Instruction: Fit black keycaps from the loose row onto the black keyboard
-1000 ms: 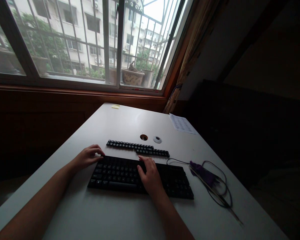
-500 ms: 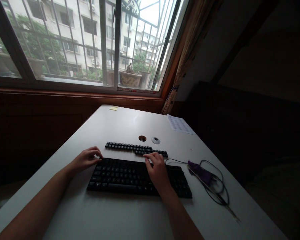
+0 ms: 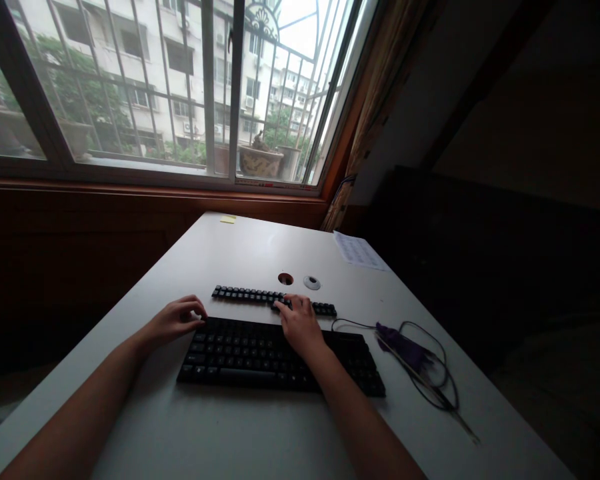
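Note:
A black keyboard [image 3: 250, 360] lies flat on the white table, its top row of key places dark and hard to make out. At its far left corner is my left hand [image 3: 177, 319], thumb and curled fingers closed on the edge. Beyond the keyboard stand loose black keycaps [image 3: 240, 293] in long rows. My right hand [image 3: 301, 325] reaches across the keyboard to these rows. Its thumb and forefinger are apart at the keycaps, and no lifted keycap shows between them. The forearm covers part of the keyboard's right half.
A black cable [image 3: 443, 353] loops on the right beside a purple cloth [image 3: 405, 348] and a thin stick-like tool [image 3: 463, 427]. Behind the keycaps are a round hole [image 3: 285, 279] and a grey cap [image 3: 312, 283]. Printed paper [image 3: 359, 251] and a yellow note [image 3: 228, 219] lie farther back.
My right hand has moved left and slightly away from me, from the keyboard's far edge to the middle of the keycap rows. My left hand stays at the keyboard's corner.

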Demonstrator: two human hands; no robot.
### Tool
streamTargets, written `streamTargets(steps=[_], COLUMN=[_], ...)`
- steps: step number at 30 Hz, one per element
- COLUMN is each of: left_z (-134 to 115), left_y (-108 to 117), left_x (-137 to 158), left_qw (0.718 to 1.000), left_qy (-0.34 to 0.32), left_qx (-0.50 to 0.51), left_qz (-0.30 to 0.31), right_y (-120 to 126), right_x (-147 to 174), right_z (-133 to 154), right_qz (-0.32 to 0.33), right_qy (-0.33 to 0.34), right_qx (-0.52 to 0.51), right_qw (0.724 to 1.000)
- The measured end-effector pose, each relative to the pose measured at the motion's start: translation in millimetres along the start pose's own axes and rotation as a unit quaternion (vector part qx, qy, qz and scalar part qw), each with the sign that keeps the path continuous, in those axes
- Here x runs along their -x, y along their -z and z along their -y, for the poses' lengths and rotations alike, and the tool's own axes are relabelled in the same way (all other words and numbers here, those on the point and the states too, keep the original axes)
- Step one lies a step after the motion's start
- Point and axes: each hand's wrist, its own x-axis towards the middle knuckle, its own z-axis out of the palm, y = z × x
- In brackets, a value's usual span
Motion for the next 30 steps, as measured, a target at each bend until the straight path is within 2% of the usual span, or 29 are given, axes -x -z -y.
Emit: streamTargets(steps=[13, 20, 30], left_z=[2, -1, 4], left_y=[0, 0, 0], left_x=[1, 1, -1], left_qw=[1.0, 1.0, 1.0], left_qy=[0.01, 0.009, -0.002], left_qx=[0.005, 0.01, 0.001], left_qz=[0.006, 0.01, 0.008], right_y=[-3, 3, 4], right_x=[2, -12, -29], right_z=[8, 12, 17], right_qz=[0.015, 0.01, 0.091], right_qy=[0.023, 0.013, 0.014], right_qx=[-0.03, -0.054, -0.001], right_qw=[0.999, 0.998, 0.996])
